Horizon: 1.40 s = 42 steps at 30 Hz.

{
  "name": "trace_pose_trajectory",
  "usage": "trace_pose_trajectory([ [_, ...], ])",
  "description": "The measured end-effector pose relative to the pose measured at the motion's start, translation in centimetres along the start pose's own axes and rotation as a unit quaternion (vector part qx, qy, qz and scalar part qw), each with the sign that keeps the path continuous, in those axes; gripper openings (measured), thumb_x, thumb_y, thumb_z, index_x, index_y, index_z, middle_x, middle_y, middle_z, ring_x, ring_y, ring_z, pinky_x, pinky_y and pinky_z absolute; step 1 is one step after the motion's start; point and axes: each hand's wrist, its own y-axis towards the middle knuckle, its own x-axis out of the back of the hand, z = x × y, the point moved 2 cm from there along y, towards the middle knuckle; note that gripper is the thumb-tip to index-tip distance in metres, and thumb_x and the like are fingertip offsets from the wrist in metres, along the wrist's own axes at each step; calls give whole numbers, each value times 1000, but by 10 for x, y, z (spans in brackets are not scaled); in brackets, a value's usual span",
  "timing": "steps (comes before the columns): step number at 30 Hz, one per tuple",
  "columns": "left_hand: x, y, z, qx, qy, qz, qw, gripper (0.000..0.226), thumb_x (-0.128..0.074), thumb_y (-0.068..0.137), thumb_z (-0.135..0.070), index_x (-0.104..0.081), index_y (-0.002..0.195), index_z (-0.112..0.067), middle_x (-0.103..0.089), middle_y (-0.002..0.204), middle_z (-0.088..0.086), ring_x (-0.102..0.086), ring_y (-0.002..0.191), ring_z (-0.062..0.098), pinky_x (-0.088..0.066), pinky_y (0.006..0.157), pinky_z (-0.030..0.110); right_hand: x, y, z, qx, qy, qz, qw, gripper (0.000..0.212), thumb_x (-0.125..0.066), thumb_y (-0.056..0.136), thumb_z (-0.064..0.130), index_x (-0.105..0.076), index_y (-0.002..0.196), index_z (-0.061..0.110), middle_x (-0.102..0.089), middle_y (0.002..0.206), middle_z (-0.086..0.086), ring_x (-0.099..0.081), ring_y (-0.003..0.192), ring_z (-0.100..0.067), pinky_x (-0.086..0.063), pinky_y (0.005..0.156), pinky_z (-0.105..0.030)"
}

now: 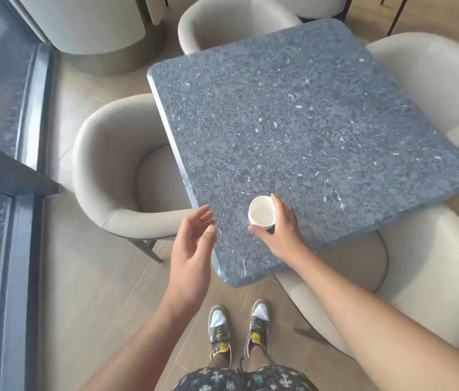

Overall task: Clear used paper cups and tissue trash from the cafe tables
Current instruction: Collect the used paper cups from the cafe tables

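Observation:
A white paper cup (261, 213) stands upright near the front corner of the blue-grey speckled table (301, 114). My right hand (282, 231) grips the cup, thumb at its near side and fingers curled round its right side. The cup looks empty inside. My left hand (193, 249) hovers at the table's left front edge, palm turned towards the cup, fingers relaxed and holding nothing. A tiny brown crumb (258, 166) lies on the table beyond the cup. No tissue is in view.
Cream armchairs surround the table: one on the left (104, 176), one at the front right (431, 277), one on the right (434, 80), one behind (222, 21). A dark window frame (16, 179) runs along the left. My shoes (239, 331) stand on wood-look floor.

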Motion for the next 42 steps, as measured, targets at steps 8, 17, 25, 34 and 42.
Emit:
trace_pose_trajectory([
  [8,2,5,4,9,-2,4,1000,50,-60,91,-42,-58,136,-20,-66,133,4,-61,129,21,-49,111,51,-9,3,-13,-21,-1,15,1000,86,-64,98,50,-13,165,30,-27,160,-19,-28,147,-42,-32,117,-54],
  [17,-8,14,-20,-43,11,45,998,40,-57,93,-45,-58,131,-32,-64,136,1,-58,130,11,-46,114,43,60,-47,41,24,300,-136,944,56,-55,95,53,-45,148,36,-47,155,3,-44,142,-3,-34,110,-12],
  [25,-43,3,-35,-88,24,138,986,37,-49,100,-31,-56,136,-24,-61,142,-1,-53,136,5,-42,118,41,107,-115,42,31,379,-256,889,55,-46,93,63,-59,134,28,-63,139,2,-56,135,-8,-41,120,-40],
  [34,-127,-63,-40,-131,51,282,949,38,-45,101,-29,-57,137,-23,-62,142,-4,-52,136,4,-41,115,28,161,-234,-7,-11,402,-401,823,53,-48,86,64,-60,126,32,-67,131,2,-63,127,-12,-49,111,-41],
  [42,-220,-197,-27,-140,47,437,887,36,-45,101,-28,-58,134,-26,-63,141,-3,-53,136,4,-40,120,40,193,-390,-78,-39,407,-543,733,49,-50,88,63,-63,123,31,-69,125,-2,-65,122,-15,-50,110,-46],
])
